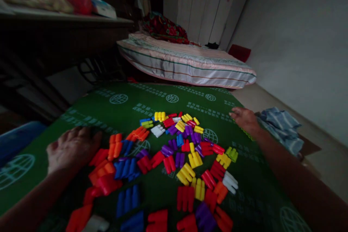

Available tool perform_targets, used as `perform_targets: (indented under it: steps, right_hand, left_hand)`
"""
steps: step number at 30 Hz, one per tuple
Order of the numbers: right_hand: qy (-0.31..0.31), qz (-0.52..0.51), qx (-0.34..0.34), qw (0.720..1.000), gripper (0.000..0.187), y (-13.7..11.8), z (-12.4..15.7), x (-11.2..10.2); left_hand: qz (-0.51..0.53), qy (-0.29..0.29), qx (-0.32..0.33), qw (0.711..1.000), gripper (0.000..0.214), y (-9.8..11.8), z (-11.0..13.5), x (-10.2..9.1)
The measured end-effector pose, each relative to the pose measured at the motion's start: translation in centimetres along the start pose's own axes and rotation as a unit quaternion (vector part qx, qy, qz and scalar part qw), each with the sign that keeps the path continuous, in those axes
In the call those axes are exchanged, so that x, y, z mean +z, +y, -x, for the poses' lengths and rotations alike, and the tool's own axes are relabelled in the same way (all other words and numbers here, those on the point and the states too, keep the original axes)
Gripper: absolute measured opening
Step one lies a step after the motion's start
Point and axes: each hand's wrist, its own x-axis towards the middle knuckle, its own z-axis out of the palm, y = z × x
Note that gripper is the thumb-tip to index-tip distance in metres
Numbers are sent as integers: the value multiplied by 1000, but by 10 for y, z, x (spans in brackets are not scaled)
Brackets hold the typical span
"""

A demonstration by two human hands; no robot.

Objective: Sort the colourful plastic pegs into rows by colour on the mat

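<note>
My left hand (73,148) lies palm down on the green board (103,112), fingers stretched forward, with its thumb close to red and orange plastic pieces (99,157). My right hand (244,119) is at the board's right edge, fingers pointing left and slightly apart. A yellow-green edge of something (248,135) shows beneath that hand; most of it is hidden. Between my hands lie many ribbed plastic pieces: blue ones (126,168) and orange ones (115,146) on the left, purple (179,160), yellow (186,174) and red ones (185,198) around the middle, and white ones (230,182) at right.
Beyond the board stands a bed (190,61) with a striped cover. A shelf (67,18) at the upper left carries bags. Blue-grey striped cloth (282,128) sits beside the board's right edge. A blue object (21,137) is at the far left.
</note>
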Motion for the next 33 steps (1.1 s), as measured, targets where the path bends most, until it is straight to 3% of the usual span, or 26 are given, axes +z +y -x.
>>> perform_targets:
  steps: [3, 7, 11, 15, 19, 24, 27, 31, 33]
  right_hand:
    - [-40, -40, -131, 990, 26, -65, 22, 14]
    - [-120, -29, -344, 931, 22, -172, 59, 24]
    - [-155, 32, -432, 888, 26, -255, 81, 41]
    - [-167, 91, -449, 873, 31, -292, 86, 68]
    - [-175, 104, -442, 873, 29, -296, 87, 81]
    - [-156, 65, -427, 889, 30, -273, 82, 65]
    - [-150, -4, -354, 923, 22, -236, 65, 49]
    - [-206, -99, -212, 950, 22, -161, 30, 31]
    - [-227, -79, -162, 957, 25, -124, 16, 22]
  left_hand:
    - [-11, 5, 14, 1000, 62, 5, 8, -3]
    - [-19, 20, 20, 999, 61, 5, 12, 0]
    - [-19, 29, 15, 999, 61, 3, 12, 3]
    - [-14, 23, 14, 1000, 62, 3, 12, 2]
    - [-8, 24, 12, 1000, 62, 2, 12, 2]
    - [-6, 25, 17, 1000, 61, 0, 10, 5]
    - [-8, 30, 20, 999, 62, -1, 10, 5]
    - [-5, 22, 29, 999, 63, 1, 10, 2]
    - [-2, 17, 31, 999, 63, 2, 10, 0]
